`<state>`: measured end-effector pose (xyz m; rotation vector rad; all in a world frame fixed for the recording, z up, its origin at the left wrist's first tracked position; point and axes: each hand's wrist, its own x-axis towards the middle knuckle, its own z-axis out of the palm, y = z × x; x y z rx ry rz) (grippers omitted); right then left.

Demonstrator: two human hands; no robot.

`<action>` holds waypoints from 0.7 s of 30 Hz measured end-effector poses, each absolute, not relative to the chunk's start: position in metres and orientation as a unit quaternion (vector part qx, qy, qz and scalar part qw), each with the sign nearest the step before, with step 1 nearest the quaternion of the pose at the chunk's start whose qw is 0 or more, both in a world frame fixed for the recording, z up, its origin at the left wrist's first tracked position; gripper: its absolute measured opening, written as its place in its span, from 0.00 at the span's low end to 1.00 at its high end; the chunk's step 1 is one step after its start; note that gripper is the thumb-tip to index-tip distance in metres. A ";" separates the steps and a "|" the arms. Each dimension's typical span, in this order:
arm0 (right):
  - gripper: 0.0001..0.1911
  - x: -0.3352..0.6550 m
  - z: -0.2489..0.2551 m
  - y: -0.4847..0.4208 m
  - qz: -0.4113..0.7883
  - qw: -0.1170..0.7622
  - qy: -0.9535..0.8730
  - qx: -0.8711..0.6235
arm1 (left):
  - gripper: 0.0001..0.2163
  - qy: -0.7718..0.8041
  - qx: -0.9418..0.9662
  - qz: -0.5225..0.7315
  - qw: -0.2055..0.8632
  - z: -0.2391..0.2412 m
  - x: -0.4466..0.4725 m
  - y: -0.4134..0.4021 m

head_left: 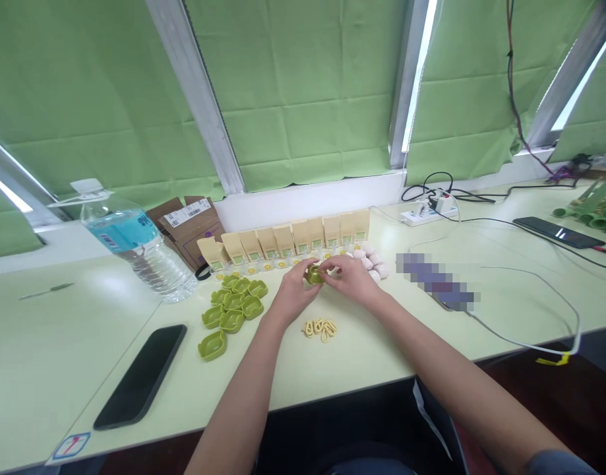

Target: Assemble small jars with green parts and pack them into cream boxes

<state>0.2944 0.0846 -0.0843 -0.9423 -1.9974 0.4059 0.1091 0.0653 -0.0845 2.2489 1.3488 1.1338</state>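
Between my two hands, just above the table, is a small olive-green cup-shaped piece [314,274]. My left hand [293,290] has its fingers closed on the left side of it. Thumb and fingertips of my right hand [349,277] meet its right edge. Several matching green shells [232,301] sit grouped to the left, one a little apart at the front. Below my hands lies a small pile of cream looped cords [320,328]. Pale pink rounded pieces [374,262] are clustered just beyond my right hand.
A row of open cream boxes [287,239] stands along the back. To the left are a large water bottle [139,241], a cardboard box [191,231] and a black phone [140,376]. A power strip [428,214] with cables and another phone [557,232] are at the right.
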 end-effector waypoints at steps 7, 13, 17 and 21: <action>0.08 0.297 -0.080 0.083 0.119 0.383 -0.824 -0.400 | 0.18 0.474 0.776 0.375 0.183 -0.079 0.106 0.064; 0.10 0.297 -0.082 0.086 0.119 0.374 -0.832 -0.392 | 0.24 0.464 0.764 0.388 0.225 -0.080 0.103 0.065; 0.08 0.297 -0.081 0.087 0.133 0.374 -0.823 -0.408 | 0.26 0.449 0.763 0.379 0.270 -0.080 0.103 0.064; 0.08 0.297 -0.081 0.085 0.150 0.372 -0.816 -0.415 | 0.26 0.445 0.752 0.379 0.304 -0.081 0.103 0.063</action>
